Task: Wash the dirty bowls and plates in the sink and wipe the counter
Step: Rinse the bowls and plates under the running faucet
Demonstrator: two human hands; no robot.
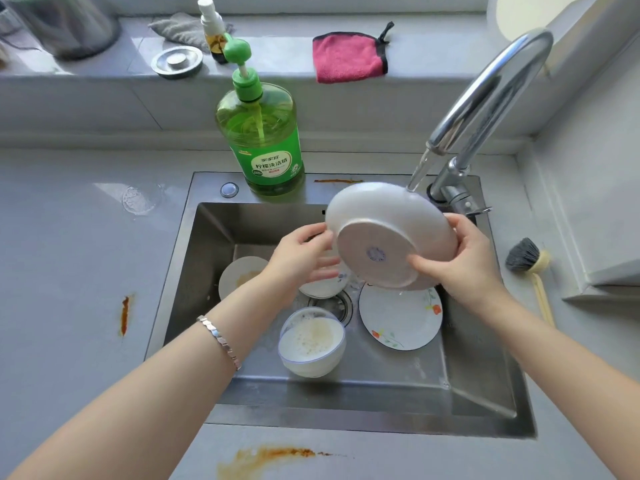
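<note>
right hand (pixel 464 258) grips the tilted white plate (pixel 381 237) under the tap (pixel 491 98) mid frame, left hand (pixel 301 258) relaxed, fingers touching its rim.

Over the sink (pixel 207 271), the right hand (pixel 464 258) grips a tilted white plate (pixel 377 237), underside facing up, its top rim under water running from the tap (pixel 491 88). The left hand (pixel 298 258) reaches straight fingers behind its left edge. In the sink lie a soiled bowl (pixel 311 341) and a flowered plate (pixel 398 320).
</note>
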